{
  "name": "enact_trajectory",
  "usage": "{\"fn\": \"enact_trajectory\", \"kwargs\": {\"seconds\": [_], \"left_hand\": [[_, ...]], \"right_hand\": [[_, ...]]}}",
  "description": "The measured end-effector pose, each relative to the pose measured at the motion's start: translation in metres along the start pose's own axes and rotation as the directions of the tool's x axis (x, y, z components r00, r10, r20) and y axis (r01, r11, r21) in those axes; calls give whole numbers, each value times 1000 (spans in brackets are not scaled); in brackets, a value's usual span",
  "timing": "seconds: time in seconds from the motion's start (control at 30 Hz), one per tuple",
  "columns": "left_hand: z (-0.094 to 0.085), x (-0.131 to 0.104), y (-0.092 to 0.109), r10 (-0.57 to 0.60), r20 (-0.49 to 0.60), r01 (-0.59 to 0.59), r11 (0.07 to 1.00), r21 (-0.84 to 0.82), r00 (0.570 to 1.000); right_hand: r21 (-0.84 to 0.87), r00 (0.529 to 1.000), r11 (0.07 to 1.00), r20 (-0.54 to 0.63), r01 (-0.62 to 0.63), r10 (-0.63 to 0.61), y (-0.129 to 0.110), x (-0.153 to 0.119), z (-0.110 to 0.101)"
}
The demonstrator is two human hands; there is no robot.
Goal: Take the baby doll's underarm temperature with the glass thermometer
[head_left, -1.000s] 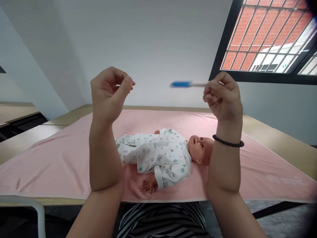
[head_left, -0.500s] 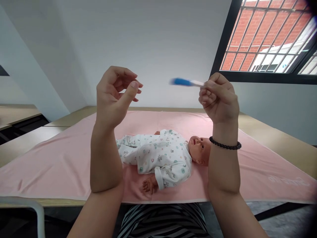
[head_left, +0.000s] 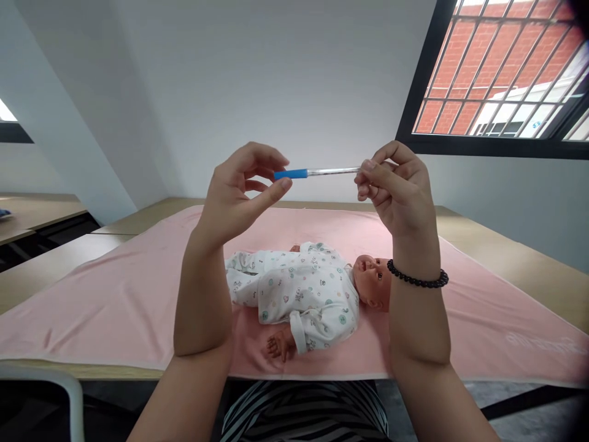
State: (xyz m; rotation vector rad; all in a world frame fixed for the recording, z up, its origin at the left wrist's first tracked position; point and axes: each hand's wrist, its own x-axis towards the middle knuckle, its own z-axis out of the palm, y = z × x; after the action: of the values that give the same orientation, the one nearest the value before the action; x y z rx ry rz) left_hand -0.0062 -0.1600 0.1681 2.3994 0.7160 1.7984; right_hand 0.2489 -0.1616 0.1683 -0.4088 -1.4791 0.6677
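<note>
A slim clear tube with a blue cap, which looks like a glass thermometer (head_left: 334,171), is held level in front of me. My right hand (head_left: 398,187) pinches its clear end between thumb and fingers. At the blue end, my left hand (head_left: 248,190) has thumb and fingers apart, one above and one below the cap; whether they touch it is hard to tell. Below lies a baby doll (head_left: 304,288) on its back in a white printed suit, head to the right. My right forearm hides part of its head, my left forearm its feet.
A pink cloth (head_left: 115,313) covers most of the wooden table (head_left: 501,252). A grey metal rail (head_left: 71,393) curves at the lower left. Behind the table are a white wall (head_left: 276,80) and a barred window (head_left: 501,73).
My left hand has moved right and slightly down, to the blue cap. My right hand has come slightly left and lower, and the tube, blurred before, now shows sharply.
</note>
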Motion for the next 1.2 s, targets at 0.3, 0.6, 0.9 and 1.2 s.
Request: {"fn": "enact_trajectory", "kwargs": {"seconds": [0.3,0.6,0.9,1.2], "left_hand": [[-5,-6,12,27,-80,-25,999,22,996],[-3,-4,8,157,-135,-158,988,4,978],[-8,-6,8,159,-117,-151,986,71,980],[-9,-4,4,195,-130,-192,981,36,972]], "right_hand": [[-7,1000,1000,-18,13,-13,-6,-4,7],[-1,999,999,18,45,-45,-10,-7,7],[-20,994,997,73,81,-79,-9,-8,5],[-72,991,993,106,88,-81,-6,-7,2]]}}
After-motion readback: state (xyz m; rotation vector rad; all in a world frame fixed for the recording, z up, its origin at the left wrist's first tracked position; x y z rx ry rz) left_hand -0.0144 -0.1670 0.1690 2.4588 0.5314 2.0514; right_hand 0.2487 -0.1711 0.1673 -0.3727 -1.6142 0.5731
